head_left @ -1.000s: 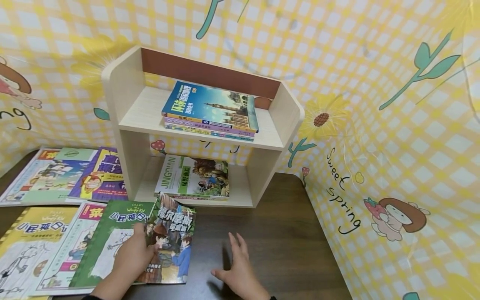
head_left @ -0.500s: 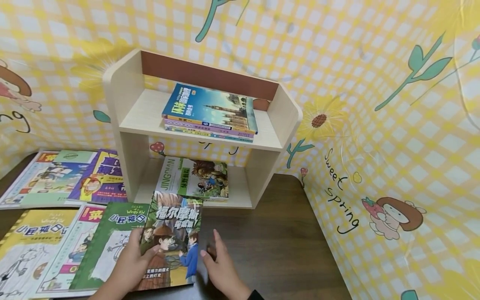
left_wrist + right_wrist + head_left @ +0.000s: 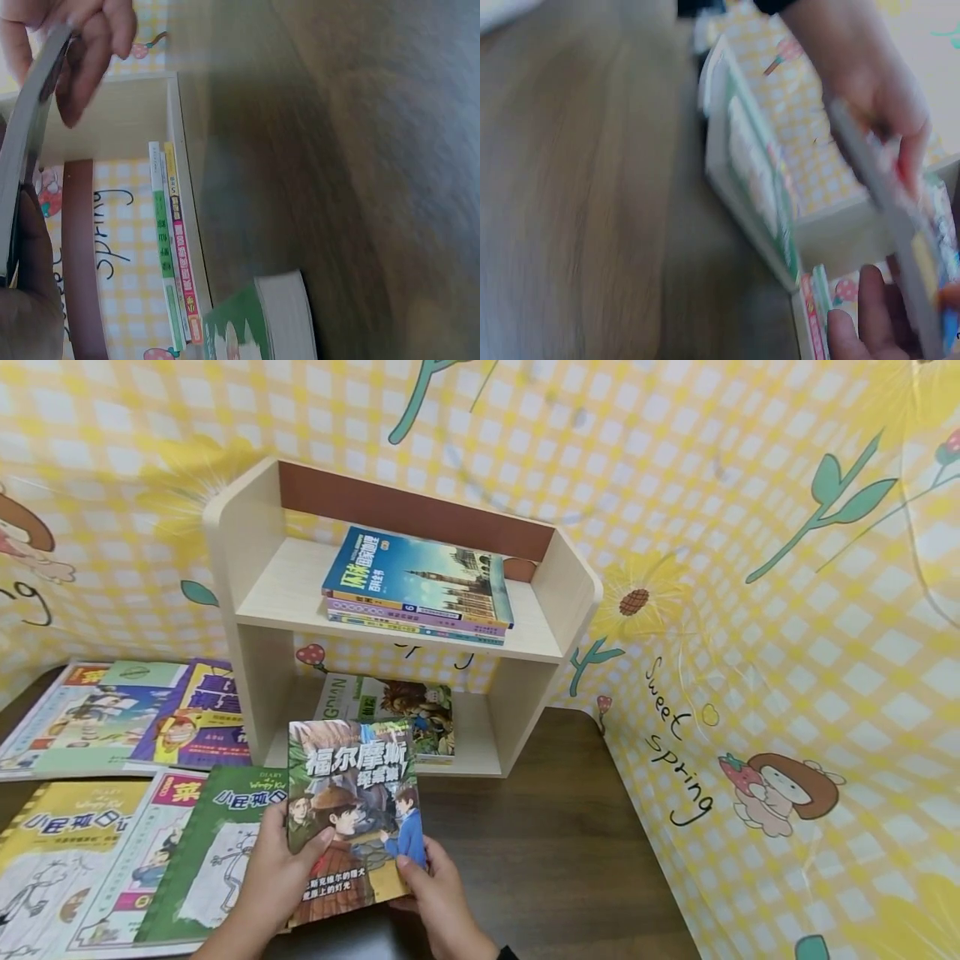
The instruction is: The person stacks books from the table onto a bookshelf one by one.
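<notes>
We have the detective book lifted off the tabletop and tilted up toward us, cover facing out, just in front of the lower bay of the small wooden shelf. Our left hand grips its left edge with the thumb curled over the cover, and our right hand pinches the lower right corner, thumb on the front and fingers behind. Both hands are closed on the book, so it is well supported from two sides.

To handle it well from here, we should keep both grips until the book is level, since a thin paperback held by its edges tends to sag or fan open. The lower bay already holds the lion-cover book lying flat, and the upper board carries a stack of books topped by a blue cover. Whichever level we choose, we should bring the far edge in first and low, clear of the board above, then slide it square onto what lies there.

To the left, the green diary book lies just beside our left hand; we should keep our wrist from dragging it.
</notes>
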`<state>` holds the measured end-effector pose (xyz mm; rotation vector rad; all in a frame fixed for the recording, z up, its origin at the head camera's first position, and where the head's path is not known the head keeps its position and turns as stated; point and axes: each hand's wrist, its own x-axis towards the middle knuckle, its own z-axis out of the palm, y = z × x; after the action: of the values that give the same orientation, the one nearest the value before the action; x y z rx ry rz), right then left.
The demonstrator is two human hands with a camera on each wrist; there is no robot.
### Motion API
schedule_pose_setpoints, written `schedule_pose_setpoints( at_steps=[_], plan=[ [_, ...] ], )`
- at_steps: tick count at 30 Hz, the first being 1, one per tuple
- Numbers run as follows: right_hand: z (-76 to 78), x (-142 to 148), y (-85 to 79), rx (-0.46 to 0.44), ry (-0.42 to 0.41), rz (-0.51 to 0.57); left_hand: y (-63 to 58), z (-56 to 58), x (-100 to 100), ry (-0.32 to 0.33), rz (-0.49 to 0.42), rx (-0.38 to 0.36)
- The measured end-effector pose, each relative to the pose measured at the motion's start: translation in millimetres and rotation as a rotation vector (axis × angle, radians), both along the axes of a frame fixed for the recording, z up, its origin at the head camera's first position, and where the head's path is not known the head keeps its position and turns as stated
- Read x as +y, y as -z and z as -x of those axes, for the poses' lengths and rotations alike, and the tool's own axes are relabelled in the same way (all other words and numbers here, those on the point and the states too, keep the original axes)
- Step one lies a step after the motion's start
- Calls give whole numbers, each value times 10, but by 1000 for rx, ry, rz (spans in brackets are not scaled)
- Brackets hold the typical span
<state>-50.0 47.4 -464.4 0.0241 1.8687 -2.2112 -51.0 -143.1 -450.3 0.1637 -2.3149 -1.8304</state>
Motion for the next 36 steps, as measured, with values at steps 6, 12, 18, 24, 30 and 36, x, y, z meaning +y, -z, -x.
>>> schedule_pose_setpoints(
  at_steps=[6,12,18,24,30,36],
  plan=[
    [-29,-19,-38,-39,61,94,-19,21,133,-71,-112,-1],
    [8,20,-62,-30,90,109,-24,30,184,-52,-184,-74],
    [69,131,-124,-63,87,105,13,22,71,94,-184,-124],
    [115,350,-169,-85,18,74,4,59,-194,274,-253,-165],
    [126,562,-177,-82,-95,49,-67,162,-455,312,-145,-110],
    [153,724,-263,-95,-219,18,-146,187,-560,377,12,-40]
  ],
)
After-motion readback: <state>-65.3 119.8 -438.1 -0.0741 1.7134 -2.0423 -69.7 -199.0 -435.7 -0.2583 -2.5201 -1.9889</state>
